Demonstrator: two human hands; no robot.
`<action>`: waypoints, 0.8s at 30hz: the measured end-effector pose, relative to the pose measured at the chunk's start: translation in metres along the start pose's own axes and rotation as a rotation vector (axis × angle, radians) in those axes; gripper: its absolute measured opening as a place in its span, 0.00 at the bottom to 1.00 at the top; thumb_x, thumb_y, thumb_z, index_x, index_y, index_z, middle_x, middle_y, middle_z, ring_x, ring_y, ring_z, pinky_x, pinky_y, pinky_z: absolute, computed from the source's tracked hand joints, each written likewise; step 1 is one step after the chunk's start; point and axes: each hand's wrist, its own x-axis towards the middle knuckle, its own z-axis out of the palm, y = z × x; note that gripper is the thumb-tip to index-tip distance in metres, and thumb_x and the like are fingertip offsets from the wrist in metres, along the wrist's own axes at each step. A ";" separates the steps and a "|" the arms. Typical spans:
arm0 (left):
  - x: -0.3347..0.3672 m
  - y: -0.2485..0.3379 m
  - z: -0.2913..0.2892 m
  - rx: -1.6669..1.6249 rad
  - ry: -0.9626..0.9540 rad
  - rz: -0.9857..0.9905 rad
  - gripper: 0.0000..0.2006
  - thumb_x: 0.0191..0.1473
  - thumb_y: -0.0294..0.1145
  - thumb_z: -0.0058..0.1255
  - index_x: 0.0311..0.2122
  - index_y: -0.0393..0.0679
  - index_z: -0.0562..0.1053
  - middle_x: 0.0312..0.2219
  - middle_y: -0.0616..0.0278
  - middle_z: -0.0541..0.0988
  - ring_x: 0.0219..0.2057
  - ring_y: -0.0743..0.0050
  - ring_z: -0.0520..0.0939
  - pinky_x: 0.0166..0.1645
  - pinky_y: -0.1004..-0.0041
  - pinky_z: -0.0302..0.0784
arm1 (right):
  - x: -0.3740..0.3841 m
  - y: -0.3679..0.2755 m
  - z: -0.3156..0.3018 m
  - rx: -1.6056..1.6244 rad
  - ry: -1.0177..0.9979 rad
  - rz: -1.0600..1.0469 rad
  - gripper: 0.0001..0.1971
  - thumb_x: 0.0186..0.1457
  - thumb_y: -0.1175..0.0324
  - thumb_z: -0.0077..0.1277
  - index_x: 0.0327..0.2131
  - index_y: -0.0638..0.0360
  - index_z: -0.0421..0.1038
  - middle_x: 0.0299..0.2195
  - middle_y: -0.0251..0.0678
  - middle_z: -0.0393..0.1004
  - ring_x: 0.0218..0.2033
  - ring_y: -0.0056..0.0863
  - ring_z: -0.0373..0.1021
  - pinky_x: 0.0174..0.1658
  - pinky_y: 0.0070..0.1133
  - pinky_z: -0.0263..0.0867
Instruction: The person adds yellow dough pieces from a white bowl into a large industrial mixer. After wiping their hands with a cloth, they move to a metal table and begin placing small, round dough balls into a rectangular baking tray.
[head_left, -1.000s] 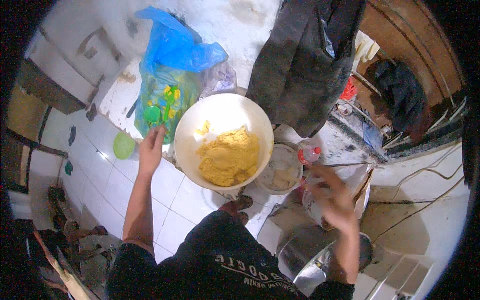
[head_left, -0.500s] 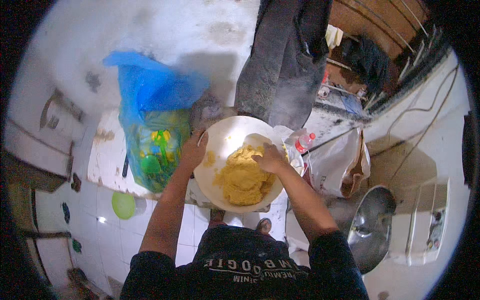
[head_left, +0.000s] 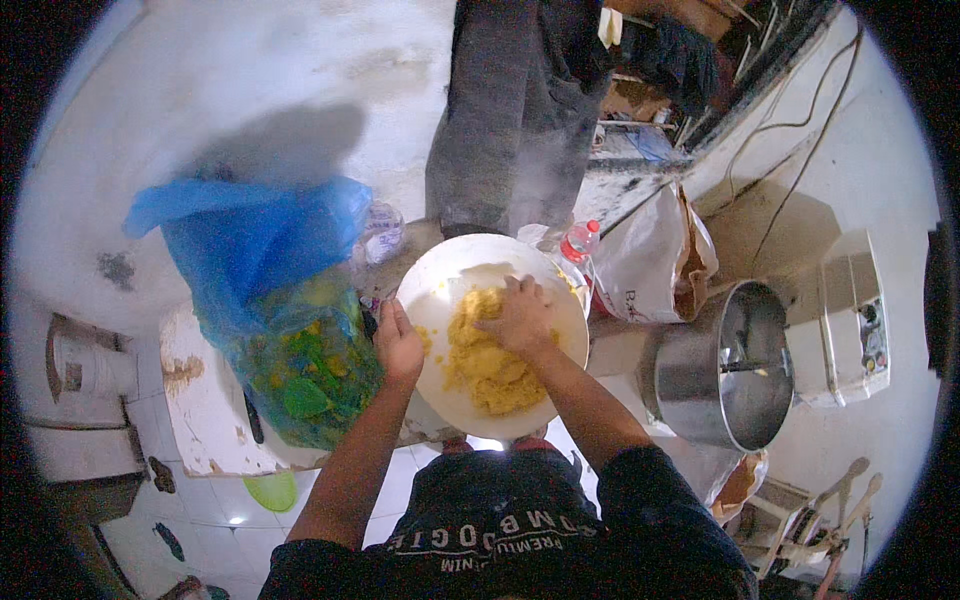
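Note:
A wide white bowl [head_left: 432, 268] holds a crumbly yellow dough [head_left: 505, 385], with loose bits stuck to its wall at the left. My left hand [head_left: 400, 348] grips the bowl's left rim, its thumb on the inner side and the rest of the fingers partly hidden. Inside the bowl, my right hand [head_left: 524, 318] lies on the upper right of the dough with its fingers spread, the tips reaching its far edge. Beside my left hand stands a blue translucent plastic bag [head_left: 265, 235] with green and yellow things in it.
A clear bottle with a red cap [head_left: 580, 242] stands beyond the bowl's right rim, near a white paper sack [head_left: 640, 260]. Farther right is a large metal mixing bowl [head_left: 750, 370] by a pale machine [head_left: 855, 315]. Dark cloth [head_left: 510, 120] hangs behind. A dark-handled tool [head_left: 254, 420] lies left.
My right hand has shifted across the dough and its fingers are more spread. The dough's surface has changed shape. My left hand stays on the rim. The whole view has turned.

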 end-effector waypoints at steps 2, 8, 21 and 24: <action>0.003 -0.011 -0.002 0.048 -0.015 0.042 0.19 0.60 0.40 0.29 0.47 0.38 0.65 0.39 0.41 0.72 0.42 0.43 0.72 0.46 0.59 0.67 | -0.012 -0.024 -0.010 -0.075 0.053 -0.112 0.43 0.31 0.42 0.59 0.51 0.57 0.59 0.48 0.41 0.56 0.52 0.37 0.54 0.48 0.43 0.55; -0.001 0.004 -0.003 0.008 -0.023 0.186 0.18 0.60 0.37 0.29 0.47 0.37 0.65 0.38 0.41 0.72 0.41 0.43 0.73 0.45 0.59 0.67 | 0.013 0.021 0.001 -0.144 -0.117 -0.502 0.44 0.30 0.49 0.63 0.53 0.49 0.55 0.49 0.45 0.56 0.50 0.45 0.58 0.48 0.42 0.57; 0.004 -0.009 0.003 -0.003 -0.056 0.160 0.17 0.59 0.35 0.30 0.47 0.37 0.65 0.39 0.40 0.72 0.42 0.42 0.72 0.47 0.60 0.66 | 0.031 0.015 0.007 0.008 -0.408 -0.273 0.40 0.30 0.53 0.61 0.52 0.40 0.59 0.41 0.43 0.71 0.44 0.40 0.67 0.47 0.32 0.63; 0.005 -0.008 0.000 0.062 -0.040 0.141 0.17 0.60 0.36 0.29 0.47 0.36 0.65 0.39 0.40 0.72 0.43 0.42 0.72 0.47 0.60 0.65 | 0.021 0.021 -0.020 0.232 -0.290 -0.243 0.38 0.30 0.54 0.61 0.51 0.45 0.61 0.41 0.44 0.70 0.44 0.39 0.67 0.47 0.31 0.62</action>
